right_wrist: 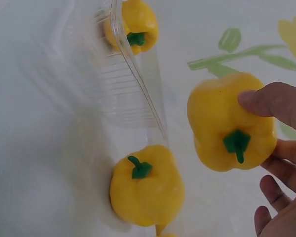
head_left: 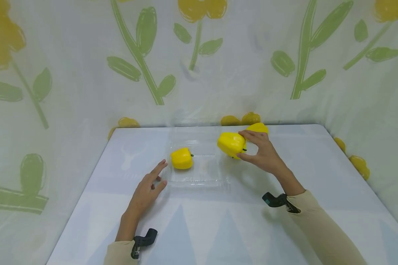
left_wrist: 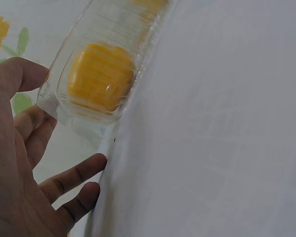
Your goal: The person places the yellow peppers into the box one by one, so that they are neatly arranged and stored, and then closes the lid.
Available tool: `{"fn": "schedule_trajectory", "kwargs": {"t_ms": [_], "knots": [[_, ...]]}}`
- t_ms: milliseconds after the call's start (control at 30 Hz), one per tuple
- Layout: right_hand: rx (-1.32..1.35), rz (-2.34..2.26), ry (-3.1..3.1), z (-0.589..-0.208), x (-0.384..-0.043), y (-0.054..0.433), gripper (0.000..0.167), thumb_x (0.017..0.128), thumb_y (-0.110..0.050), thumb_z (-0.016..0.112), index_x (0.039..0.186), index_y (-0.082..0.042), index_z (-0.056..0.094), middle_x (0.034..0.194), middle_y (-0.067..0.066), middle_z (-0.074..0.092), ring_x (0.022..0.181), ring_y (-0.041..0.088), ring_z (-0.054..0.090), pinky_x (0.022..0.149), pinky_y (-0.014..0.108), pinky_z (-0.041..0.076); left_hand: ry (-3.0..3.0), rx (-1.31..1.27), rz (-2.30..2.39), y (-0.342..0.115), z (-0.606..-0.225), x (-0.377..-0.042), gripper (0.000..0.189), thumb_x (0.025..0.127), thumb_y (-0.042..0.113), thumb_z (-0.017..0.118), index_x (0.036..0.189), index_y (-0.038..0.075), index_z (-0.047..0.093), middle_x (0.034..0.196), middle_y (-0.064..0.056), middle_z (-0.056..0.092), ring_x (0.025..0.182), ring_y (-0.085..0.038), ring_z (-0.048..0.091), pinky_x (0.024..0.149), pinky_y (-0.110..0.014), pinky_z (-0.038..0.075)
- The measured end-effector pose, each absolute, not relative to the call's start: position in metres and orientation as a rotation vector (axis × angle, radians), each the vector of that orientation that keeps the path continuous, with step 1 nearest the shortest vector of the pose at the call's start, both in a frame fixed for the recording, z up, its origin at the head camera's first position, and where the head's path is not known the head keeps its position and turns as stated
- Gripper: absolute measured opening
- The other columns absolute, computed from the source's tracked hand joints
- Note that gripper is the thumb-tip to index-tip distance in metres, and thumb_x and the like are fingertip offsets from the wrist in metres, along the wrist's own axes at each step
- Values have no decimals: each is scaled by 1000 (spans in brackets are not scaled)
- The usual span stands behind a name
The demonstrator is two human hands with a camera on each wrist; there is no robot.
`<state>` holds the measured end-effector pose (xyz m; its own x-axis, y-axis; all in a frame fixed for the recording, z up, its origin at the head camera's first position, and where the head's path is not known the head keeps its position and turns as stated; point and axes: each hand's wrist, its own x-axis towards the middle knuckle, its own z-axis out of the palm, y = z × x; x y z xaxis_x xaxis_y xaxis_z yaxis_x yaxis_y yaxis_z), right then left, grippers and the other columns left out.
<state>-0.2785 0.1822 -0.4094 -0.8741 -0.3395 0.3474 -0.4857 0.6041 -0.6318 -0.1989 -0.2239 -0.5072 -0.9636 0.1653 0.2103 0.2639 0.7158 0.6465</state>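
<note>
My right hand point(head_left: 263, 152) pinches a yellow toy bell pepper point(right_wrist: 212, 113) with a green stem between thumb and fingers, close to the right side of a clear plastic container point(head_left: 203, 183). Inside the container's left part sits another yellow bell pepper point(head_left: 181, 159), its stem toward the right. My left hand point(head_left: 146, 191) is beside the container's left edge, fingers loosely extended, the fingertips right at the plastic rim in the left wrist view. A further bell pepper point(right_wrist: 148, 192) rests on the table, mostly hidden behind the held one in the head view.
Another yellow bell pepper point(head_left: 258, 127) lies near the table's back edge, partly behind my right hand. The container's clear lid point(head_left: 195, 134) stands open toward the back. A pale table point(head_left: 202, 228) ends at a flower-printed curtain point(head_left: 232, 92).
</note>
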Motion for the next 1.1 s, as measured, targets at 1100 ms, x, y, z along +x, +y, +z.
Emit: {"fn": "schedule_trajectory", "kwargs": {"t_ms": [1100], "knots": [[886, 1081, -2686, -413, -291, 153, 70, 79, -19, 87, 141, -8, 57, 144, 10, 55, 119, 31, 42, 94, 51, 34, -2781, -344, -1096, -226, -510, -201, 59, 101, 34, 56, 156, 37, 34, 160, 21, 28, 100, -14, 51, 76, -36, 44]]}}
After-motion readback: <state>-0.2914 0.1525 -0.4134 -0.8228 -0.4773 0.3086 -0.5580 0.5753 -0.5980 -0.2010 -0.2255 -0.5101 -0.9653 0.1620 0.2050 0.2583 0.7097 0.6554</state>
